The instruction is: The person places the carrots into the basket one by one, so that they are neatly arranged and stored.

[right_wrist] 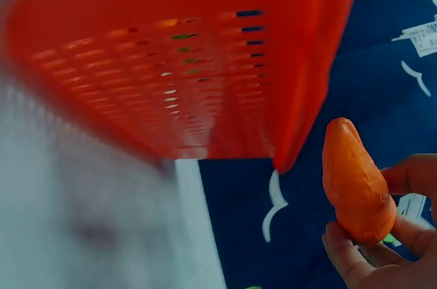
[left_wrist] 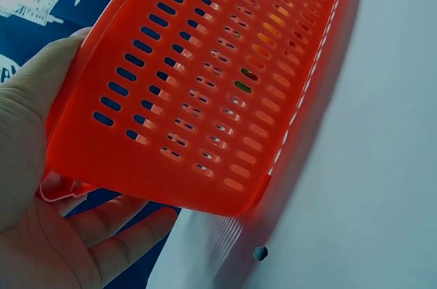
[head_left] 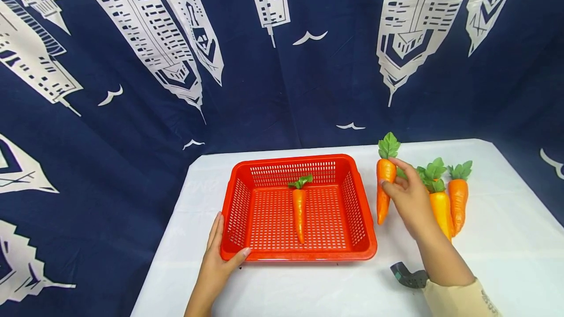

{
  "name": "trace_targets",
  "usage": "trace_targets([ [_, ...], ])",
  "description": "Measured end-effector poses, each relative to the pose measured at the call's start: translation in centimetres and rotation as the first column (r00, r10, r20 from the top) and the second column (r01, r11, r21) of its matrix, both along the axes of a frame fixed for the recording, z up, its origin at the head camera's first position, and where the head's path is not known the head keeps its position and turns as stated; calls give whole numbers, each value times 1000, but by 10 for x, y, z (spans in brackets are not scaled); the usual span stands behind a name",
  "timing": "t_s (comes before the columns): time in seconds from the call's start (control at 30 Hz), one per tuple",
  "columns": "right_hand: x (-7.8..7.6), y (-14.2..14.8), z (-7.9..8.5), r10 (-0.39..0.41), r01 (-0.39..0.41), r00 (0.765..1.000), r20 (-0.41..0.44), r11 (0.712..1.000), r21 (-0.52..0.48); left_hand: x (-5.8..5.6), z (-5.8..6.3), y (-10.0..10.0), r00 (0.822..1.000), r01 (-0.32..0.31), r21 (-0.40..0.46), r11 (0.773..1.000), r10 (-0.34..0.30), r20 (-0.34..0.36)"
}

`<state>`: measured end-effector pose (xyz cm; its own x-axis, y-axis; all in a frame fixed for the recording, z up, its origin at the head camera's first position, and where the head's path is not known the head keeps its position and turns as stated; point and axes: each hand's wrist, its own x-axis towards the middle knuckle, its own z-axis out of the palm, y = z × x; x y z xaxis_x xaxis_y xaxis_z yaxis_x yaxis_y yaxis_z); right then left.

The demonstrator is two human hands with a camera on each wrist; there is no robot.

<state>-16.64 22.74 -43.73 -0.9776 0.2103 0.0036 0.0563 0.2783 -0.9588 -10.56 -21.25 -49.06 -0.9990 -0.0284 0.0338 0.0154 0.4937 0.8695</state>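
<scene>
A red plastic basket (head_left: 299, 257) with slotted walls stands on the table, one carrot (head_left: 299, 214) lying inside. My left hand (head_left: 217, 265) holds the basket's near left corner, thumb along the front rim and fingers against the left side. To the right of the basket, my right hand (head_left: 407, 194) pinches another carrot (head_left: 385, 185) between thumb and fingers, its leaves up and tip down. In the right wrist view this carrot (right_wrist: 355, 183) is beside the basket wall (right_wrist: 225, 91). The carrot in the basket shows only as orange and green through the slots in the left wrist view.
Right of my right hand lie a yellow-orange carrot (head_left: 440, 207) and an orange carrot (head_left: 459, 202), with more green leaves (head_left: 434, 169) among them. A dark curved object (head_left: 406, 275) is by my right forearm. The white table (head_left: 308, 290) meets a navy printed curtain (head_left: 291, 97) behind.
</scene>
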Motion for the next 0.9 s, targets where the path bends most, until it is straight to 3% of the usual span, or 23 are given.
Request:
trace_targets([
  [0.27,-4,-11,25,59,-61,997,-46,997,-40,-1,-1,0,1000,-5,-11,1000,5,8],
  [0.63,-15,-31,48,162,-152,974,-157,986,74,-1,0,0,1000,-7,-27,1000,7,0],
  [0.9,-26,-46,59,227,-215,956,-186,973,80,-1,-1,-1,1000,-12,-14,1000,13,6],
])
